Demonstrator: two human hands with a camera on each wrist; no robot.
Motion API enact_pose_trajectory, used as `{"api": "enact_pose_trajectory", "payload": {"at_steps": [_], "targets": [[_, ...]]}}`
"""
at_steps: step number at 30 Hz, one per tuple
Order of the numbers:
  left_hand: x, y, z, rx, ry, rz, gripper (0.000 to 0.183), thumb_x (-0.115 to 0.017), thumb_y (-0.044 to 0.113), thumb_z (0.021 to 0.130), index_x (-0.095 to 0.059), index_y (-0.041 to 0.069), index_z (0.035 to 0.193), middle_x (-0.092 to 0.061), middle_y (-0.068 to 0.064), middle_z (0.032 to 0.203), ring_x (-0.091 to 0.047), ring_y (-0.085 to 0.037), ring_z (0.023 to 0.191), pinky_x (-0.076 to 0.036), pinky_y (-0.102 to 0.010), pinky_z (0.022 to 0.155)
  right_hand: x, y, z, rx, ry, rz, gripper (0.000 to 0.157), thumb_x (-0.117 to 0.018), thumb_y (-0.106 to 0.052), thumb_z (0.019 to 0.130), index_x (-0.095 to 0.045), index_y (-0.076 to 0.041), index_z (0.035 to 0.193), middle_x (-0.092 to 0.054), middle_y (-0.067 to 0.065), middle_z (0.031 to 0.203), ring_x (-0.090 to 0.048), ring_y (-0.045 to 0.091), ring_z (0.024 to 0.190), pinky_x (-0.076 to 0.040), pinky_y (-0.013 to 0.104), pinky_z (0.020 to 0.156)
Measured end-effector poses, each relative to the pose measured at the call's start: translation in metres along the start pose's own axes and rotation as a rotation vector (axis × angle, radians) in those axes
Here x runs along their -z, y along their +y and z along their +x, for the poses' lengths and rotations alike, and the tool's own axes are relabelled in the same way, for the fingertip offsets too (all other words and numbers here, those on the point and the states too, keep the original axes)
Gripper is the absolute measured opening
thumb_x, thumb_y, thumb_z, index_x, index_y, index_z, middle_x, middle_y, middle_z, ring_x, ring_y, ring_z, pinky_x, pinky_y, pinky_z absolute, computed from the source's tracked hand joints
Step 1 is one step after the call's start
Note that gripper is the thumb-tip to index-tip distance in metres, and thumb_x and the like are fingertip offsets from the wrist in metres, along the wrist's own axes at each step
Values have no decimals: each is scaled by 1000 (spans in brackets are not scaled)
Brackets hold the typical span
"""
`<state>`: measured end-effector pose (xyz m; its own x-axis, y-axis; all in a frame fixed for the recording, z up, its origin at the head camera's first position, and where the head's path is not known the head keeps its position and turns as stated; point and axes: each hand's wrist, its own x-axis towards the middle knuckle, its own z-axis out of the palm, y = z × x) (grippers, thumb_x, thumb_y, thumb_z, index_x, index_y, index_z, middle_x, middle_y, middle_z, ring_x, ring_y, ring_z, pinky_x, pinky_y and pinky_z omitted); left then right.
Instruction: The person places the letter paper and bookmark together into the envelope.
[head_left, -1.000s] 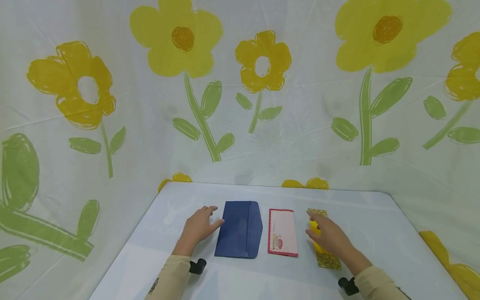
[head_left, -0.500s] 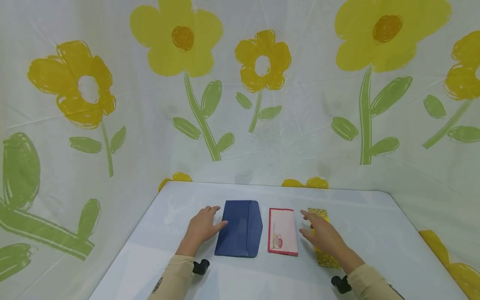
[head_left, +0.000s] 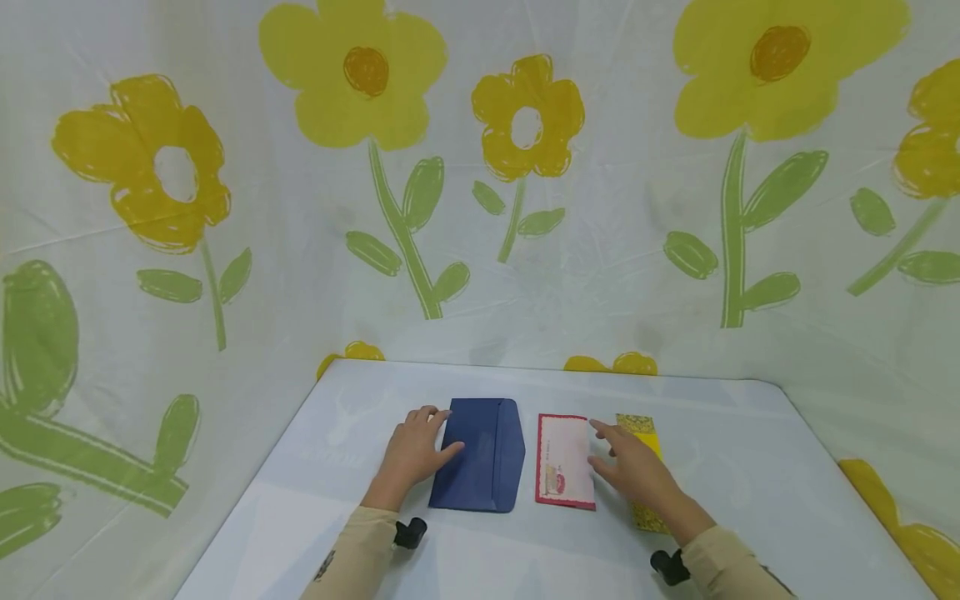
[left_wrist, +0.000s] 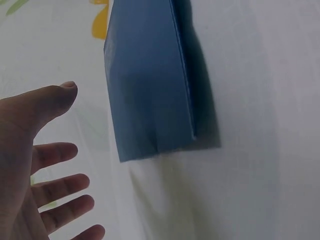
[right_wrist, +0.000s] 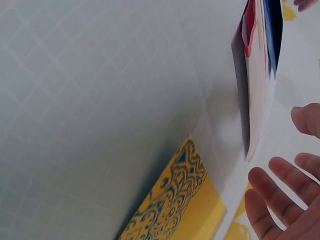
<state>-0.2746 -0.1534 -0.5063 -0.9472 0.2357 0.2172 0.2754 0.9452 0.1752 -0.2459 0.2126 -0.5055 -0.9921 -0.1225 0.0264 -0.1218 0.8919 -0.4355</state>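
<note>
A dark blue envelope (head_left: 487,454) lies on the white table with its flap opened out to the right. My left hand (head_left: 408,454) is at its left edge, thumb over the envelope, fingers spread and holding nothing. In the left wrist view, a gap shows between that hand (left_wrist: 22,165) and the envelope (left_wrist: 147,90). A folded pale pink card with a red border (head_left: 564,458) lies in the middle. My right hand (head_left: 637,468) reaches over a yellow patterned paper packet (head_left: 636,423), partly hiding it. Its loosely extended fingertips (right_wrist: 260,180) are by the card's right edge.
The white table (head_left: 750,475) extends around the papers, with its far edge close to a flower-printed cloth backdrop (head_left: 600,275). Each wrist carries a small black camera, such as the left one (head_left: 410,533).
Both hands have moved inward. The left has come right to the blue envelope's edge, and the right has slid left across the yellow packet to the card's edge. The papers have stayed put.
</note>
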Motion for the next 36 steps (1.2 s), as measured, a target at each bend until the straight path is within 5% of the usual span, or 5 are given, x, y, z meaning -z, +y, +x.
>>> {"api": "enact_pose_trajectory", "payload": {"at_steps": [36], "targets": [[-15, 21, 0, 10, -15, -77, 87, -72, 57, 88, -44, 4, 151, -43, -23, 152, -46, -41, 136, -45, -58, 105, -26, -28, 2, 85, 11, 20, 68, -79, -33, 89, -51, -17, 149, -65, 8, 132, -66, 23, 105, -56, 46, 93]]}}
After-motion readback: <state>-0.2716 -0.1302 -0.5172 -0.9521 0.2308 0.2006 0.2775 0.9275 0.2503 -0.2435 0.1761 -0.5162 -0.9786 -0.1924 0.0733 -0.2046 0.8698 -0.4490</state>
